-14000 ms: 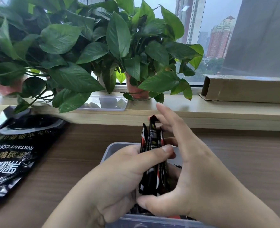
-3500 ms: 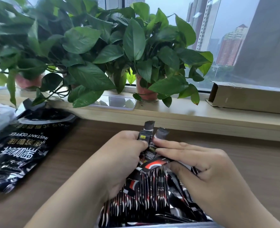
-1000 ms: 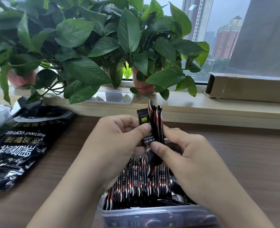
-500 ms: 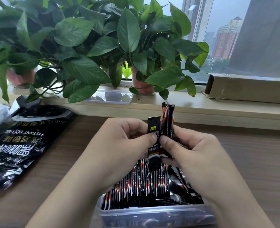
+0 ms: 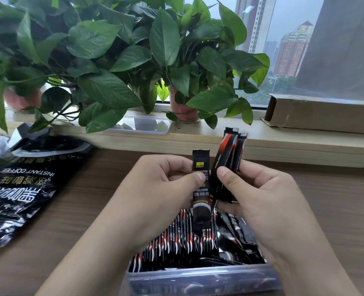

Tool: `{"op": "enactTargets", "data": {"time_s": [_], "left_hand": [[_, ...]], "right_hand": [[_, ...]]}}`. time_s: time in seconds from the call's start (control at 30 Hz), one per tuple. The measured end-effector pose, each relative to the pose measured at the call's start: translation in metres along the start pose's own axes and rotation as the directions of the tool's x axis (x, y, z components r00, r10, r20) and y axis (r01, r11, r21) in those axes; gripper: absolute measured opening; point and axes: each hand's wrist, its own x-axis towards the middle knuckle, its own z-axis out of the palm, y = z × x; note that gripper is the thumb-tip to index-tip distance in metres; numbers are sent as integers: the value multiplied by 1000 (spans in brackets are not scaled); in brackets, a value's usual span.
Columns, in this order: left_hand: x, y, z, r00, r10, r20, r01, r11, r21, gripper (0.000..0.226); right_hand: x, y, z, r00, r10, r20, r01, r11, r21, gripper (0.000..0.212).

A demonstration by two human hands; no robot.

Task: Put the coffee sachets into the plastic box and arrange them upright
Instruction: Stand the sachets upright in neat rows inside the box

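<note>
In the head view, both our hands are raised just above the far part of the plastic box [image 5: 198, 278], which sits on the wooden table at the near edge of the picture. Our left hand [image 5: 161, 189] pinches a single sachet [image 5: 200, 165] between thumb and fingers. Its long axis is upright and its printed face is toward us. Its lower end hangs just over the packed row [image 5: 176, 240] of sachets standing on edge in the left part of the box.

Our right hand [image 5: 260, 195] grips a small bundle of sachets [image 5: 228, 159], with the thumb pressed on the front and the tops leaning slightly to the right. We cannot count them with any certainty. The single sachet and the bundle are just beside each other, and we cannot tell whether they touch.

The row lies straight below the single sachet, so we judge the left hand to be the nearer one for lowering it in, end first, at the row's far end. On the right side of the box, loose sachets [image 5: 238, 229] lie slanted and flat, not yet stood up. The black instant coffee bag [image 5: 22, 184] lies well apart on the left.
</note>
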Motion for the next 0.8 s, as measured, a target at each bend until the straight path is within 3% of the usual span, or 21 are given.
{"op": "enactTargets", "data": {"time_s": [0.17, 0.3, 0.5, 0.67, 0.8], "left_hand": [[0, 0, -4, 999, 10, -48, -6, 996, 85, 9], [-1, 0, -7, 971, 129, -201, -48, 929, 366, 19], [-10, 4, 12, 990, 110, 88, -140, 795, 590, 23], [-12, 8, 14, 986, 136, 100, -165, 653, 739, 39], [-13, 9, 14, 974, 203, 104, -207, 599, 773, 33]], "right_hand": [[-1, 0, -1, 986, -99, -134, 78, 985, -154, 27], [0, -1, -6, 940, -232, -250, 167, 952, -255, 27], [-3, 2, 9, 925, -296, -237, 226, 932, -284, 16], [-3, 2, 12, 934, -238, -268, 184, 960, -209, 16], [-3, -1, 14, 934, -194, -299, 160, 978, -134, 20]]}}
